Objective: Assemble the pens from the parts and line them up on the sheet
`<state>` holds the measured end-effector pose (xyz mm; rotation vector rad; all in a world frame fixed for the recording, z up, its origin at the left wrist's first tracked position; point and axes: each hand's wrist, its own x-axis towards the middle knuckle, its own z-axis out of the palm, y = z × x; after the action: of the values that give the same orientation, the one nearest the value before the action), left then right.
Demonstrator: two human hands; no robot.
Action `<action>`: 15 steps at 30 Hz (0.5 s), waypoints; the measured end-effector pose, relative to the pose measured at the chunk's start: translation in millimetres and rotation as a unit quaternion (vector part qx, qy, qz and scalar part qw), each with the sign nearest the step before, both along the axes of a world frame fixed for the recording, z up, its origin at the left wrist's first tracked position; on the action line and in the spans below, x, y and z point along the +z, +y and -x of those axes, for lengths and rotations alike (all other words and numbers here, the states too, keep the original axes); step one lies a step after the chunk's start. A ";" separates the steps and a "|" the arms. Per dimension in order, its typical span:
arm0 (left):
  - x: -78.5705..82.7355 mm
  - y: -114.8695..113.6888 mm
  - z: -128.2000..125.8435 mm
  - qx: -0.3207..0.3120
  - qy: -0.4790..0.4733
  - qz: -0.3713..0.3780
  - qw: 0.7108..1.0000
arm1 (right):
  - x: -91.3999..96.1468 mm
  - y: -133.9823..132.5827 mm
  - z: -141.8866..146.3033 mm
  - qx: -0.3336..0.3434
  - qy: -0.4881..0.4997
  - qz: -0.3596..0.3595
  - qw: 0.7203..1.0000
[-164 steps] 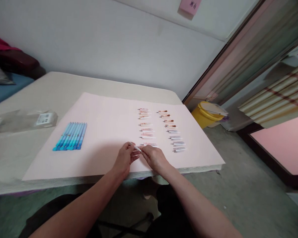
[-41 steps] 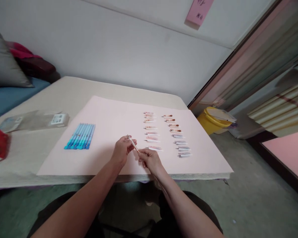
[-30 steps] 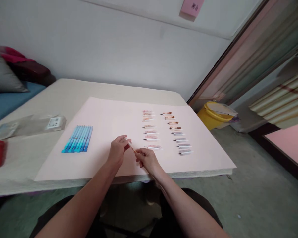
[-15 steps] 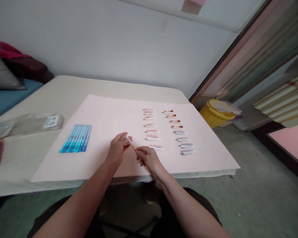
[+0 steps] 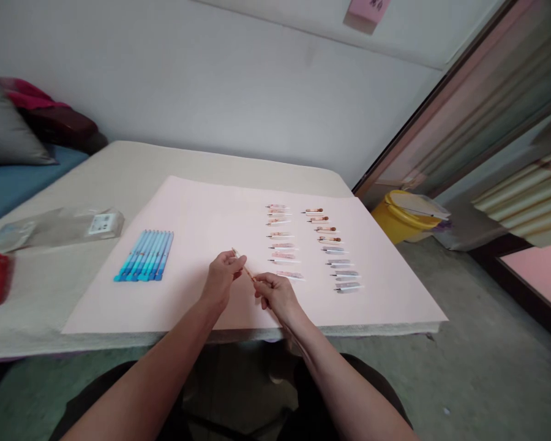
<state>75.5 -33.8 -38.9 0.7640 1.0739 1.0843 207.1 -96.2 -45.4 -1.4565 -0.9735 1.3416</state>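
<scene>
Your left hand [image 5: 223,278] and right hand [image 5: 275,293] each pinch an end of a thin pen refill [image 5: 243,267] above the pink sheet [image 5: 202,214]. Two rows of pen parts [image 5: 314,245] lie just right; blue pens [image 5: 144,256] well left on the surface [image 5: 50,288].

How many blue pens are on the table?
8, it seems: blue pens lying side by side in one touching row on the pink sheet, left of the left hand. Tight packing could hide one.
</scene>
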 end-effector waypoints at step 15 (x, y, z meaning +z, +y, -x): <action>3.6 1.3 1.8 0.009 -0.048 -0.004 0.999 | 3.7 0.2 0.1 0.018 0.015 -0.014 1.000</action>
<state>73.7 -32.5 -35.3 0.7029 0.9978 1.1292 207.0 -96.0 -41.7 -1.4004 -0.9992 1.3657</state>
